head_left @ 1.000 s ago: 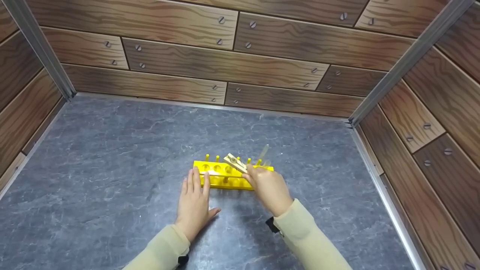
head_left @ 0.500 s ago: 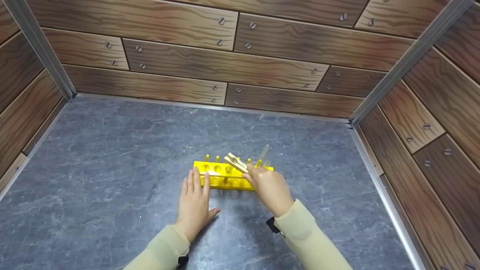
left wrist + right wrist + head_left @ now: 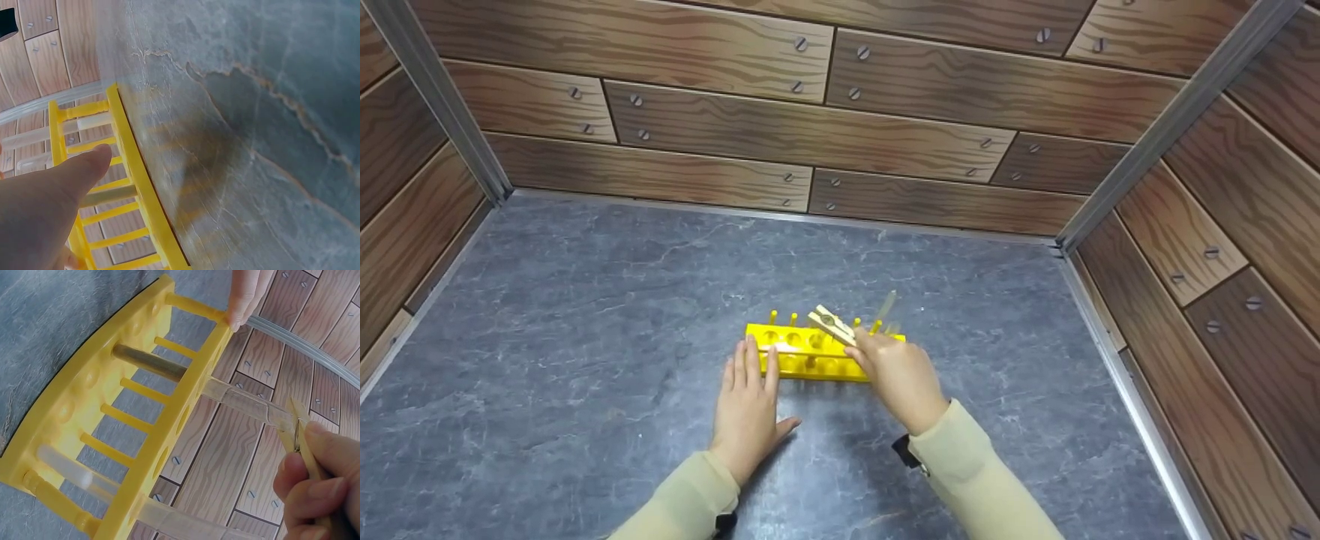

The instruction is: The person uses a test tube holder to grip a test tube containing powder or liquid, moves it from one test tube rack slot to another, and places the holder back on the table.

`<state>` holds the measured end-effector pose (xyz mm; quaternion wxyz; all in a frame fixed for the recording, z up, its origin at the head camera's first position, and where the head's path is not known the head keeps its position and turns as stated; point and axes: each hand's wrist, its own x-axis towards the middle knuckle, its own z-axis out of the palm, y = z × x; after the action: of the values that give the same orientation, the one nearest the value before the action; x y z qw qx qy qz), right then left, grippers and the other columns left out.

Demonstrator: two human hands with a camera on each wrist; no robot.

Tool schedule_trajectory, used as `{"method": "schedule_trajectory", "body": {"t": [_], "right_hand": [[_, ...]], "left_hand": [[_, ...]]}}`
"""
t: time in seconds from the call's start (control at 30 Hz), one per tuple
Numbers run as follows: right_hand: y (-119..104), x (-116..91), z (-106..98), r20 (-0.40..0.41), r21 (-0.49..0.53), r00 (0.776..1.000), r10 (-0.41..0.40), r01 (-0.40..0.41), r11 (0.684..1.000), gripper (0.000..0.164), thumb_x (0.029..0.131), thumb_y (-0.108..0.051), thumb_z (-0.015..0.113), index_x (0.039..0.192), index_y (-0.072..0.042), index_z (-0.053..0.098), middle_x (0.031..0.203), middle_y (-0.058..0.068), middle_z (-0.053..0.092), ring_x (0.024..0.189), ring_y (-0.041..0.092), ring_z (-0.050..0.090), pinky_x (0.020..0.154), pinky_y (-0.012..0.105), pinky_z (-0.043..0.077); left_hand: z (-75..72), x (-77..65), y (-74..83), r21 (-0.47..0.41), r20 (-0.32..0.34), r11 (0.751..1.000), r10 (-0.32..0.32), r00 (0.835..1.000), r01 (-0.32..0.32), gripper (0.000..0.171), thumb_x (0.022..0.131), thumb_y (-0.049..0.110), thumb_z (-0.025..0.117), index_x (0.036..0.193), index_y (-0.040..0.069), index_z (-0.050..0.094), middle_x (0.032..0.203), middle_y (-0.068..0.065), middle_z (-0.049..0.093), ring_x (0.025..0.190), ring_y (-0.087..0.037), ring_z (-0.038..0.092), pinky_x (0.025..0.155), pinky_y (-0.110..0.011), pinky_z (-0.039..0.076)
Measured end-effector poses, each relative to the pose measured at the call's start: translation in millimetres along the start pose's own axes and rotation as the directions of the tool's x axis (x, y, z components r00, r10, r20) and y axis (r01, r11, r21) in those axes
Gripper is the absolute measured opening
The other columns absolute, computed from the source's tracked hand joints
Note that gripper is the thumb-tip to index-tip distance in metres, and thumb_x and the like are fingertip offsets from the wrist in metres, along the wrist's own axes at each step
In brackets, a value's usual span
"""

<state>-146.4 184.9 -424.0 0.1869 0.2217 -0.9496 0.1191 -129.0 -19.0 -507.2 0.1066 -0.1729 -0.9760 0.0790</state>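
Observation:
A yellow test tube rack (image 3: pixel 804 349) stands on the grey floor panel. My left hand (image 3: pixel 746 416) lies with straight fingers at its left end, fingertips on the top bar. My right hand (image 3: pixel 904 381) grips a wooden test tube clamp (image 3: pixel 830 324), thumb and curled fingers round its legs. In the right wrist view, the clamp's jaws sit around the mouth of a clear test tube (image 3: pixel 242 399). That tube stands in a rack hole, its lower part filled with brownish liquid (image 3: pixel 147 361). A second tube holding something white (image 3: pixel 67 468) stands at the rack's other end.
Drying pegs (image 3: pixel 773 318) rise along the rack's far side. The marbled surface (image 3: pixel 607 315) extends on all sides, bounded by wood-patterned walls (image 3: pixel 720 124) with metal edging (image 3: pixel 1099 315) at the corners and base.

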Motion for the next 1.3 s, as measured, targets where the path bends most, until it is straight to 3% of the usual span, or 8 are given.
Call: {"method": "schedule_trajectory", "body": {"t": [0.6,0.93,1.3], "right_hand": [[-0.1,-0.5,-2.9,-0.015,-0.004,1.000,-0.008,0.008,1.000,0.028,0.089,-0.025,0.062,0.106,-0.002,0.067,0.086,0.010,0.070,0.066,0.021,0.066,0.057,0.030,0.055],[-0.1,0.2,-3.2,-0.049,-0.025,0.999,-0.024,0.023,0.999,0.016,0.089,-0.025,0.063,0.087,-0.008,0.062,0.068,0.002,0.061,0.048,0.013,0.054,0.043,0.025,0.045],[3.1,-0.3,-0.2,-0.086,-0.036,0.995,-0.046,0.043,0.998,0.019,0.086,-0.024,0.066,0.084,-0.008,0.057,0.066,0.004,0.057,0.046,0.018,0.052,0.040,0.028,0.044]], "left_hand": [[-0.2,-0.5,0.4,-0.042,0.001,0.999,-0.005,1.000,0.005,0.106,0.073,0.074,0.054,0.145,0.000,0.029,0.145,-0.034,0.020,0.134,-0.043,0.023,0.107,-0.049,0.026],[-0.2,-0.6,0.4,-0.046,0.005,0.999,-0.003,1.000,0.003,0.106,0.074,0.074,0.053,0.145,0.000,0.027,0.145,-0.034,0.019,0.134,-0.043,0.022,0.108,-0.049,0.025],[-0.4,-0.6,0.4,-0.012,0.001,1.000,-0.002,1.000,0.002,0.106,0.073,0.075,0.053,0.144,0.000,0.029,0.145,-0.034,0.020,0.134,-0.043,0.023,0.108,-0.048,0.025]]}}
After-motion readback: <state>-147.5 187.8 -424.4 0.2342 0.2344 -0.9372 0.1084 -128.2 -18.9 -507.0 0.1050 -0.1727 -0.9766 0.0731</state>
